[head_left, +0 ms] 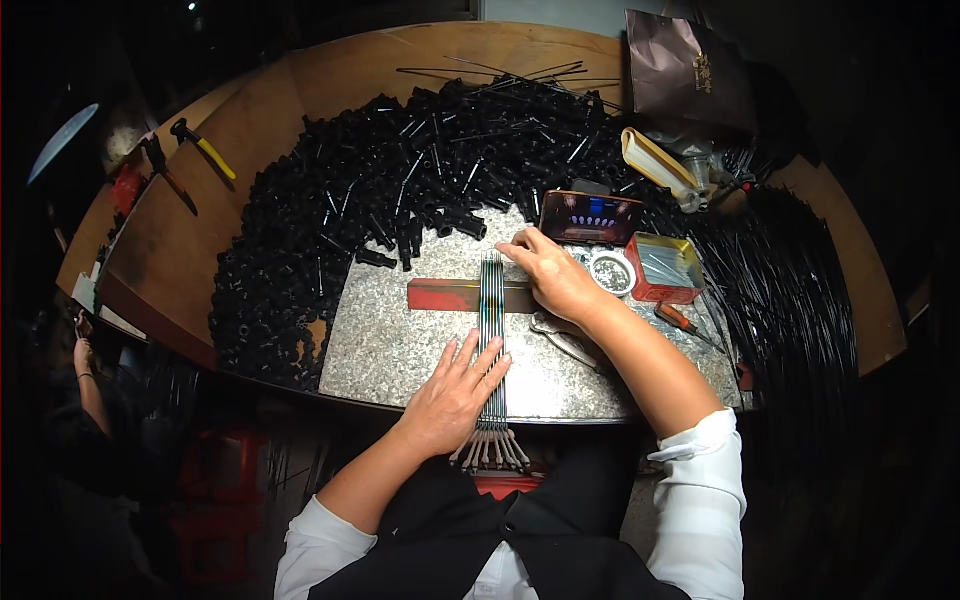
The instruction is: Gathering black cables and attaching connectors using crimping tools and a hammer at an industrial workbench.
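A row of thin dark rods (492, 350) lies side by side on a speckled stone slab (370, 350), running away from me across a red-and-dark bar (440, 294). Their near ends fan out past the slab's front edge, toward my lap. My left hand (446, 408) rests with its fingers stretched out, the fingertips over the rods. At the far ends of the rods, my right hand (560, 278) has thumb and fingers pinched together; what is between them is too small to tell. Below my right wrist lies a pliers-like metal tool (572, 343), partly covered by the arm.
Black tubular parts (290, 220) are heaped behind and left of the slab. To the right stand a phone (590, 222), a white dish (612, 272) of small bits, a red tin (668, 293), an orange-handled screwdriver (676, 318) and many black rods (800, 290). Another person's arm (92, 390) shows far left.
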### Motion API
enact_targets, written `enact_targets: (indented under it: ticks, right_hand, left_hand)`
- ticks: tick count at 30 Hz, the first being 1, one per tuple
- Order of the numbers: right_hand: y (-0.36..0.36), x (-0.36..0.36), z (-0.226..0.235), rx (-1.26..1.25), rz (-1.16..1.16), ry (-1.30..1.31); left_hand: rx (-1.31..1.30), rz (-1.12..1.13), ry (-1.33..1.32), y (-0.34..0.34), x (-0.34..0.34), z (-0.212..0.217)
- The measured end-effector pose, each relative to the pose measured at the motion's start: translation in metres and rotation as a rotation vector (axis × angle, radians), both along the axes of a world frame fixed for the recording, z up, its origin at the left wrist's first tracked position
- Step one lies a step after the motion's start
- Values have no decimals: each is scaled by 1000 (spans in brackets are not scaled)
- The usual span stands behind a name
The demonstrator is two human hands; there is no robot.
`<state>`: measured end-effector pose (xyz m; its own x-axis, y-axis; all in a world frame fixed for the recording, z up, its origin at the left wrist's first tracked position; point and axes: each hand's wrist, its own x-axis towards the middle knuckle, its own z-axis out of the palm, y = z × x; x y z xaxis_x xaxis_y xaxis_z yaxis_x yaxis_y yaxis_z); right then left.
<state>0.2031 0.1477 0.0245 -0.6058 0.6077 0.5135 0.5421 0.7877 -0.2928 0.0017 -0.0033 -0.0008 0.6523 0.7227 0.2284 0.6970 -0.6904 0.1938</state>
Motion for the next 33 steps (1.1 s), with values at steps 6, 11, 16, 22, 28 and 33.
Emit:
enact_targets:
  ticks: [6, 11, 16, 22, 28, 33]
  right_hand:
    - [-4, 60, 22, 220, -297, -116]
    - [15, 161, 18, 17, -768, -461]
    - [11, 169, 25, -241, -847, -704]
    - [7, 182, 14, -108, -816, -552]
    - [14, 196, 8, -249, -743, -416]
    - [12, 179, 18, -276, -784, -478]
  left_hand:
    - [-38, 11, -56, -1, -4, 0]
    - [0, -2, -17, 0, -1, 0]
    - [-74, -74, -264, -6, -8, 10]
    - [-452, -354, -844, -19, -2, 79]
    - [-490, -379, -1119, -31, 7, 109]
    - [-124, -351, -967, -33, 9, 112]
